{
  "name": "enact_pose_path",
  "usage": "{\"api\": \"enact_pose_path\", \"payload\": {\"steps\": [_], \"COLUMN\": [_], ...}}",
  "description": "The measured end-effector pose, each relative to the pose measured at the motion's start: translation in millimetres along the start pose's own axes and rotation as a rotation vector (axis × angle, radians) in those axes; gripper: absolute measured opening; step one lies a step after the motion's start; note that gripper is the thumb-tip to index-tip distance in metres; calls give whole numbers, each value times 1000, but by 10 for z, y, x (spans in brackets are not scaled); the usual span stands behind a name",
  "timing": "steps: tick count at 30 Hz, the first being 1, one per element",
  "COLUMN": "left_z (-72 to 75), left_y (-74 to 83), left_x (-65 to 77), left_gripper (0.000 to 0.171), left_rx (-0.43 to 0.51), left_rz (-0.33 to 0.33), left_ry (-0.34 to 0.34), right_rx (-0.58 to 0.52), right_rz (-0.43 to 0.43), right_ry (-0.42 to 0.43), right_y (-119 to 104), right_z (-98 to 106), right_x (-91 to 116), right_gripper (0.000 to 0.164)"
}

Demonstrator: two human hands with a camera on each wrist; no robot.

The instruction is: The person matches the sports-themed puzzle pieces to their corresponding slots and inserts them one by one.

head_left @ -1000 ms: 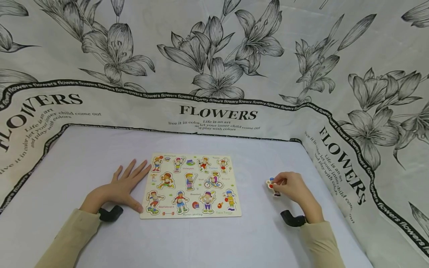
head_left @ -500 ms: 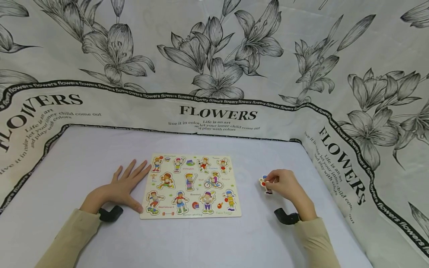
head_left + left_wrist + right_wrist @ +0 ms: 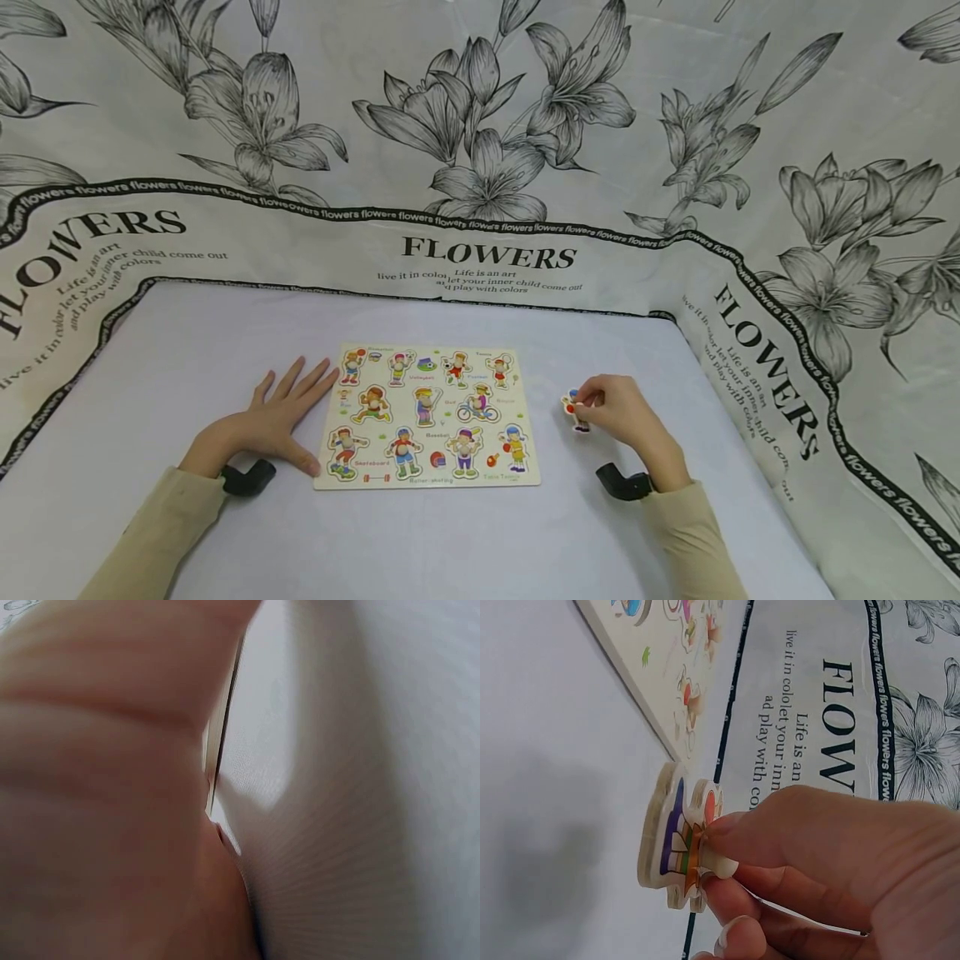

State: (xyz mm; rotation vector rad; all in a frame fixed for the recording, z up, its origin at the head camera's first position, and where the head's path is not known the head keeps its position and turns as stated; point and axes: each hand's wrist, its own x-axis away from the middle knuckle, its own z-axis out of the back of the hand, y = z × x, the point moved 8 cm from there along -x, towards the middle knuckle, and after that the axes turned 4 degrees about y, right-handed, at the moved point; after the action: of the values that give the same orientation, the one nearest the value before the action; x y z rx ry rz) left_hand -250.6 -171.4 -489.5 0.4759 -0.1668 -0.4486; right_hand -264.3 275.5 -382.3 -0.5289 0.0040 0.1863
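A wooden peg puzzle board [image 3: 453,419] printed with small sports figures lies flat, its recesses and pieces hard to tell apart at this size. My left hand [image 3: 264,425] rests spread out beside it, thumb and fingertips at the board's left edge. To the right of the board, my right hand [image 3: 628,410] pinches a puzzle piece [image 3: 577,417], a figure with a blue head and a red spot. The right wrist view shows this puzzle piece [image 3: 673,840] tilted, thumb and finger on its pale knob [image 3: 721,865]. The palm [image 3: 97,780] fills much of the left wrist view.
Both hands are over a white cloth-covered table [image 3: 427,542]. A floral curtain [image 3: 480,250] with printed lettering borders the back and sides. Black wrist mounts [image 3: 624,482] sit under each wrist.
My right hand has moved left with the puzzle piece, closer to the board's right edge. The left hand and the board have stayed put.
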Motion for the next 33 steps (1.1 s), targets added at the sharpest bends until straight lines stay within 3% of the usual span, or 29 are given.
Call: {"api": "enact_pose_path", "payload": {"steps": [6, 18, 33], "left_z": [5, 7, 22], "left_y": [4, 22, 29], "left_x": [2, -5, 7], "left_gripper": [147, 146, 146], "left_rx": [7, 7, 6], "left_rz": [-1, -2, -11], "left_ry": [-2, -2, 5], "right_rx": [12, -15, -62], "right_rz": [1, 91, 166], "right_ry": [-25, -51, -98], "right_y": [-144, -415, -591], "right_z": [-88, -238, -453], "right_x": [-33, -33, 16], "right_gripper": [4, 4, 7]}}
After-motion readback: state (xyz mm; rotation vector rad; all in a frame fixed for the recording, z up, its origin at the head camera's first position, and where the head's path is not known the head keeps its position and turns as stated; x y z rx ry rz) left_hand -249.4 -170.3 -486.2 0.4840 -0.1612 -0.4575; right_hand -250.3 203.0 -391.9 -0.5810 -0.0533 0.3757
